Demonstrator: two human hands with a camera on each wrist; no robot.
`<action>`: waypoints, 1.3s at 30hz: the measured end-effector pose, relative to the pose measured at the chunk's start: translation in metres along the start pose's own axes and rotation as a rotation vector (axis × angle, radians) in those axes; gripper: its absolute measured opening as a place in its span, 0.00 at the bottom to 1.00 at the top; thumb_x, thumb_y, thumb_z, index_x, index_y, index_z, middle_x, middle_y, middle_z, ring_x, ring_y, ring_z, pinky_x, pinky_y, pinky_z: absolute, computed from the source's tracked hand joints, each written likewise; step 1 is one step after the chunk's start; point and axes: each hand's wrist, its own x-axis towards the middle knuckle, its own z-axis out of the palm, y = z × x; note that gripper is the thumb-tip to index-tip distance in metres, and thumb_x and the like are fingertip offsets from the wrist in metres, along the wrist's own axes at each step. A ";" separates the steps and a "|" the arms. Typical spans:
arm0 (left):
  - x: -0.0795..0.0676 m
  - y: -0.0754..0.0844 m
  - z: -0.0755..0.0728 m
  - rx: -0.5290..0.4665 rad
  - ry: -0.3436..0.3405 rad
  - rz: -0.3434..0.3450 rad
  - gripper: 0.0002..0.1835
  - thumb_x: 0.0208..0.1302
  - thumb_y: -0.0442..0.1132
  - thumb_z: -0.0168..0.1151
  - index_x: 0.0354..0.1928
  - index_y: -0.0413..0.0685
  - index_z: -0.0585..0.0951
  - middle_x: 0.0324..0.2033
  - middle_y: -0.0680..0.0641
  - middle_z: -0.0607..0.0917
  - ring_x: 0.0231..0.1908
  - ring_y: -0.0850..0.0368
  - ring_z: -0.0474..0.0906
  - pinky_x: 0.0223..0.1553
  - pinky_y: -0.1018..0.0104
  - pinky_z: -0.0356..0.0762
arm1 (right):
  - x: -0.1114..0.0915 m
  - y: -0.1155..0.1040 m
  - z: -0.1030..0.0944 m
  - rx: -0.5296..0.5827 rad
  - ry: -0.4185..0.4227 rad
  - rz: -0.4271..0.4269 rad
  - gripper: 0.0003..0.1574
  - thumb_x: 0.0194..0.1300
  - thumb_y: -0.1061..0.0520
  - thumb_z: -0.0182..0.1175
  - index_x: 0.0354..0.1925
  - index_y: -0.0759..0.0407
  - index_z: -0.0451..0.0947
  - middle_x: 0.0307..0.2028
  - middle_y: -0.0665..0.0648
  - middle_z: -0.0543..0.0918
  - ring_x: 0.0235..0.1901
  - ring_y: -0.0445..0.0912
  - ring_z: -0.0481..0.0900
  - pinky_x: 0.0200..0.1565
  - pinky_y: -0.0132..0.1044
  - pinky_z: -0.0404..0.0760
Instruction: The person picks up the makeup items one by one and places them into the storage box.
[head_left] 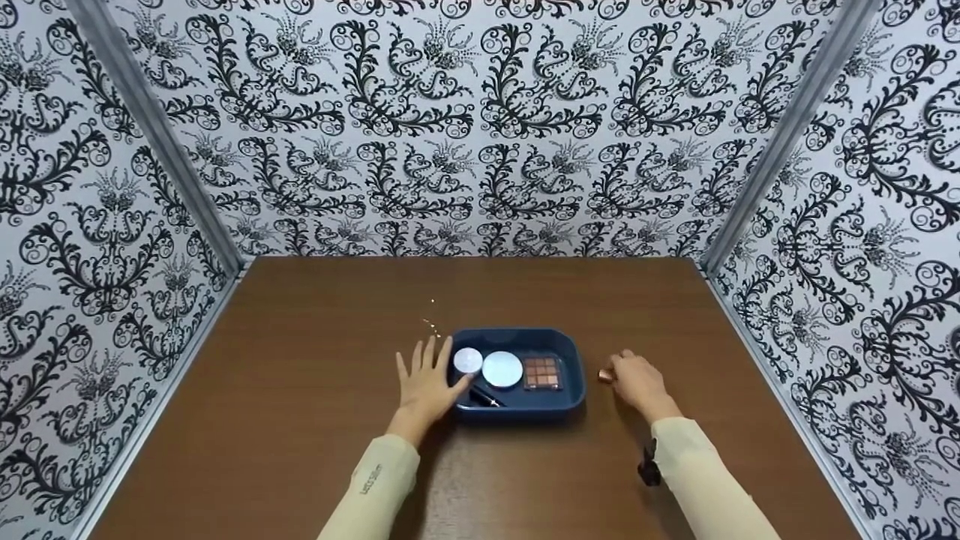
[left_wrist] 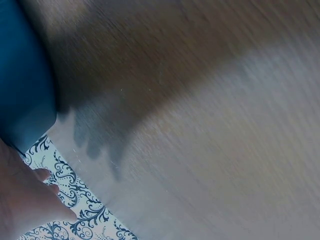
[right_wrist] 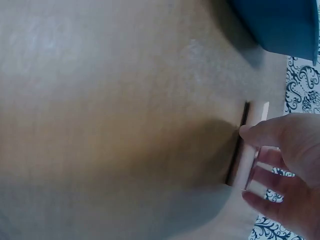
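Observation:
A dark blue tray (head_left: 519,413) stands on the table in the head view. In it lie a small white round case (head_left: 468,361), a larger white round case (head_left: 502,369), an eyeshadow palette (head_left: 542,373) of brown shades and a black pen-like stick (head_left: 487,396). My left hand (head_left: 424,390) spreads its fingers at the tray's left rim, thumb reaching over the inside. To the right of the tray, my right hand (head_left: 637,382) pinches a shiny rose-gold tube (right_wrist: 249,145) between thumb and fingers, low over the tabletop.
The brown wooden table (head_left: 322,337) is bounded by patterned black-and-white walls (head_left: 480,150) at the back and both sides. Grey metal posts (head_left: 161,135) mark the corners. A black wrist device (head_left: 649,463) sits at my right sleeve.

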 end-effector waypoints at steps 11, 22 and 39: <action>0.001 0.000 -0.001 0.030 -0.036 -0.025 0.45 0.65 0.69 0.52 0.78 0.56 0.58 0.76 0.39 0.60 0.77 0.38 0.52 0.73 0.30 0.39 | 0.002 0.003 0.001 0.002 0.054 -0.006 0.04 0.60 0.63 0.67 0.37 0.59 0.83 0.33 0.60 0.82 0.36 0.57 0.83 0.40 0.53 0.83; 0.003 -0.002 0.001 0.009 -0.018 -0.012 0.45 0.64 0.67 0.55 0.77 0.53 0.60 0.75 0.37 0.62 0.76 0.36 0.53 0.72 0.28 0.39 | 0.012 -0.016 -0.031 0.066 0.162 0.015 0.14 0.62 0.61 0.67 0.47 0.60 0.84 0.39 0.62 0.83 0.40 0.61 0.84 0.43 0.57 0.83; 0.001 -0.001 -0.001 0.041 -0.022 -0.015 0.44 0.65 0.67 0.54 0.77 0.56 0.59 0.75 0.39 0.61 0.76 0.38 0.54 0.72 0.29 0.40 | 0.025 -0.072 -0.057 0.108 0.237 -0.082 0.17 0.60 0.56 0.70 0.47 0.58 0.84 0.39 0.59 0.83 0.39 0.57 0.84 0.43 0.55 0.83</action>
